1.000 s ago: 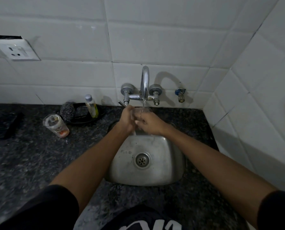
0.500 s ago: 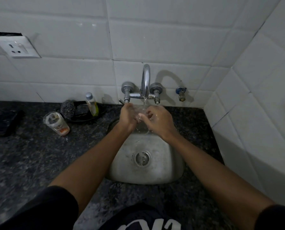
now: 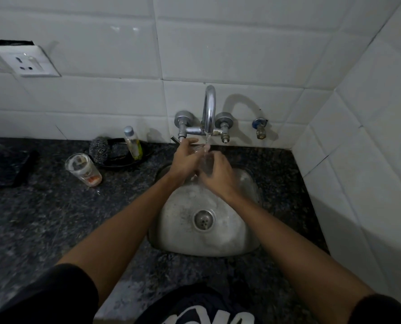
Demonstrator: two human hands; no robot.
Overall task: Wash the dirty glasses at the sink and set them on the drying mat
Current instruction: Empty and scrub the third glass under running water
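Observation:
A clear glass [image 3: 204, 160] is held over the steel sink [image 3: 230, 237], right under the running tap [image 3: 209, 108]. My left hand [image 3: 183, 160] grips its left side. My right hand [image 3: 218, 174] is curled round its right side and lower part. Water falls onto the glass and between my hands, and most of the glass is hidden by my fingers. A second glass [image 3: 83, 169] with orange residue at the bottom stands on the dark counter [image 3: 43, 218] to the left of the sink.
A steel scrubber [image 3: 99, 150] and a small bottle of yellow liquid [image 3: 133, 142] sit on a black dish by the wall. A dark mat [image 3: 3, 167] lies at the far left. White tiled walls close in behind and on the right; a socket [image 3: 26, 59] sits upper left.
Both hands have stayed under the tap with the glass, and my right hand has shifted a little lower and round it. The camera has tilted slightly.

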